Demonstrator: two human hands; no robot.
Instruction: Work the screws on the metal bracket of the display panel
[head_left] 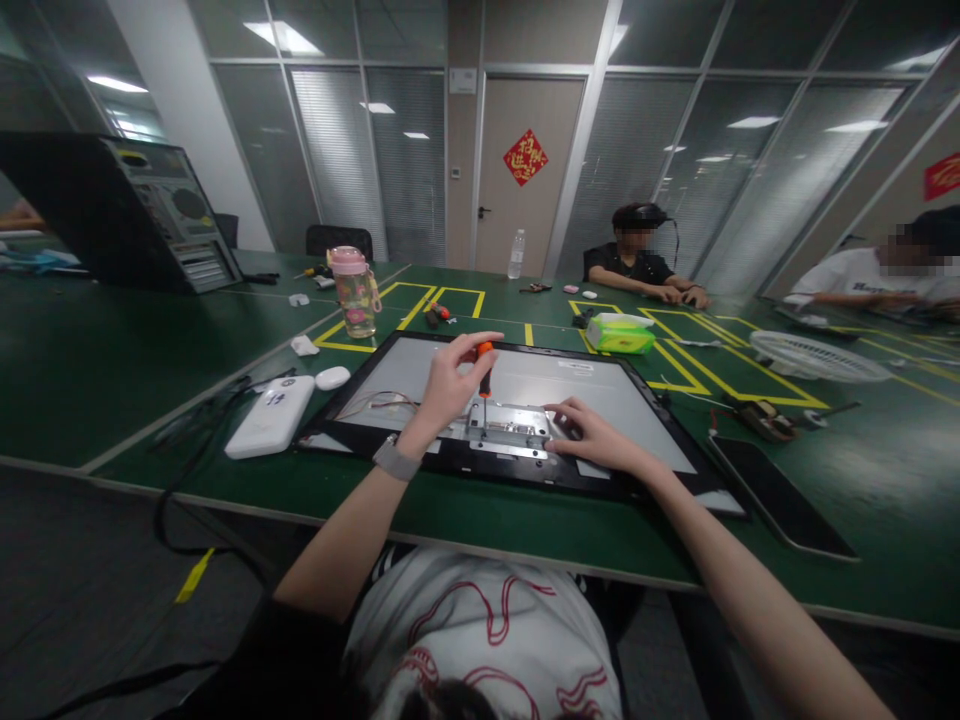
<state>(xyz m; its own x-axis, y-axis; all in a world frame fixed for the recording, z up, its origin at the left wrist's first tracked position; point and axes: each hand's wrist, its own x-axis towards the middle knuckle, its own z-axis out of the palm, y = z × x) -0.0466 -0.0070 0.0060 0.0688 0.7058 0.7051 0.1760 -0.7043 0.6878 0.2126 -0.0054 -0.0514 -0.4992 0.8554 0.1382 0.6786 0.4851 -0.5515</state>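
My left hand (pixel 456 378) grips the top of an orange and black screwdriver (pixel 486 372), which stands upright. Its shaft points down onto a silver metal bracket (pixel 510 428) in the middle of a flat monitor panel (pixel 397 365) that lies back side up. Fingers and thumb of my right hand (pixel 589 432) are curved around the bracket's right end, steadying it; the tips touch its edge. Thin wires (pixel 394 400) run across the panel left of the bracket. The screw under the driver's tip is too small to make out.
Left of the panel lie a white power bank (pixel 270 418) and a small white case (pixel 332 378). A pink-lidded bottle (pixel 356 295) and a computer tower (pixel 161 215) stand behind. On the right are a black phone (pixel 780 495), a green tissue pack (pixel 621 334) and two seated people.
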